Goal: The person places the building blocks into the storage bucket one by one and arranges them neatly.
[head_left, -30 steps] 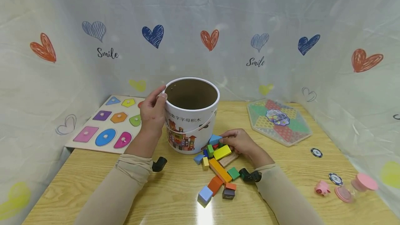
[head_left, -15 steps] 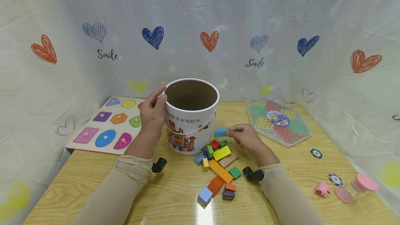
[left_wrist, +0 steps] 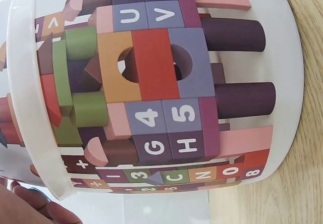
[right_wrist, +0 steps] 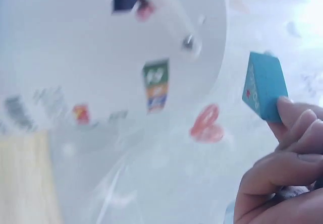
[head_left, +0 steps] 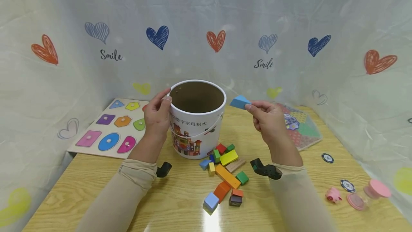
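A white bucket (head_left: 197, 131) printed with block pictures stands upright in the middle of the table, its top uncovered. My left hand (head_left: 157, 117) grips its left rim, thumb outside and fingers at the edge. Between thumb and fingertips, my right hand (head_left: 270, 119) pinches a blue triangular block (head_left: 240, 102), held in the air just right of the rim; the right wrist view shows the same block (right_wrist: 266, 87) with print on one face. Below, loose blocks lie by the bucket's foot, among them a yellow block (head_left: 229, 157), an orange block (head_left: 227, 176) and a light blue cube (head_left: 211, 202).
A wooden shape puzzle board (head_left: 106, 128) lies at the left, partly behind my left arm. On the right is a hexagonal game box (head_left: 305, 126), partly covered by my right hand. Poker chips (head_left: 327, 158), a pink pig (head_left: 333, 195) and a pink hourglass-like toy (head_left: 377, 189) sit near the right edge.
My right hand has lifted the blue triangular block from the pile up and rightward to about rim height. My left hand and the bucket have stayed in place.
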`<action>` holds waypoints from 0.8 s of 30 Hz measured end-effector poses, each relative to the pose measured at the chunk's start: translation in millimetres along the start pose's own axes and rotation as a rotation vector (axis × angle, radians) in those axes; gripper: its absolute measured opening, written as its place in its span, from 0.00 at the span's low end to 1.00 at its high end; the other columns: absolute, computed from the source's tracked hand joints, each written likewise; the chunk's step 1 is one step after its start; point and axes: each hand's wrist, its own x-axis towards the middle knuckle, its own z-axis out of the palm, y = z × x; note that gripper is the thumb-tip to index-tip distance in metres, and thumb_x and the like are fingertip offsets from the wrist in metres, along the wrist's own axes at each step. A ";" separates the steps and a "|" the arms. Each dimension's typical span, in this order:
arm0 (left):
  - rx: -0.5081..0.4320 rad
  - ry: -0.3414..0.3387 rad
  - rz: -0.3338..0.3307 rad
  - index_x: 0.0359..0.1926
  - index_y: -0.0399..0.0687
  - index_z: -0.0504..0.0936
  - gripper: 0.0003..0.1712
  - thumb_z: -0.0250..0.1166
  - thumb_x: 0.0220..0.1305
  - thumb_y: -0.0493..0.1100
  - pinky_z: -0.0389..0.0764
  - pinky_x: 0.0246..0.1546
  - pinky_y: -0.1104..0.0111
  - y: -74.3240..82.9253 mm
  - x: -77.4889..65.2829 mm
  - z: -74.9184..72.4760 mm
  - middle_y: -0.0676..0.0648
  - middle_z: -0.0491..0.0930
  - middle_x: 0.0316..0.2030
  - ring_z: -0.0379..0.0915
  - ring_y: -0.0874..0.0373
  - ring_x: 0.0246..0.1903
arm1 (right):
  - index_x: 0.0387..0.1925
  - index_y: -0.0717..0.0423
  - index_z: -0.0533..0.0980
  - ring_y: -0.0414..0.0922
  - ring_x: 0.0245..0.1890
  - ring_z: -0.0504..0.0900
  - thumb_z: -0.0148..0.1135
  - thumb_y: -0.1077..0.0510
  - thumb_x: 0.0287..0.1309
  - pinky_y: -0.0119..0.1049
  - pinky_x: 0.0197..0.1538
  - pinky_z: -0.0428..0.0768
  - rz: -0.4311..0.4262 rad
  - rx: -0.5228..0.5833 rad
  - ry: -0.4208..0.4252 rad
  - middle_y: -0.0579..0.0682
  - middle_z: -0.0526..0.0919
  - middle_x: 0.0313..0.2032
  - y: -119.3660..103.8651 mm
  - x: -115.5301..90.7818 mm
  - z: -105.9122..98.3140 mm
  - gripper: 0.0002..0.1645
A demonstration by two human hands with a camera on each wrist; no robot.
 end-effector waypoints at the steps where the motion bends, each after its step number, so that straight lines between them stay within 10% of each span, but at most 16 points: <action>1: -0.006 0.000 -0.002 0.56 0.64 0.79 0.19 0.59 0.65 0.53 0.71 0.50 0.64 -0.1 0.1 -0.4 0.47 0.74 0.41 0.68 0.56 0.46 | 0.34 0.55 0.82 0.38 0.12 0.64 0.68 0.56 0.53 0.29 0.13 0.59 -0.019 0.019 0.009 0.44 0.76 0.19 -3.1 0.0 6.5 0.07; 11: -0.014 -0.013 0.017 0.57 0.63 0.79 0.19 0.59 0.65 0.54 0.71 0.52 0.62 2.8 -0.7 0.7 0.47 0.75 0.46 0.68 0.56 0.49 | 0.36 0.61 0.82 0.41 0.12 0.66 0.70 0.53 0.50 0.27 0.14 0.64 -0.107 -0.024 0.026 0.48 0.73 0.17 -3.9 1.5 53.3 0.16; 24: 0.014 0.003 0.007 0.56 0.64 0.79 0.18 0.58 0.65 0.53 0.71 0.50 0.64 2.7 -0.3 -0.1 0.47 0.75 0.43 0.68 0.57 0.47 | 0.40 0.64 0.82 0.42 0.10 0.63 0.68 0.52 0.54 0.30 0.11 0.62 -0.087 -0.101 -0.044 0.48 0.71 0.14 13.4 3.2 36.9 0.18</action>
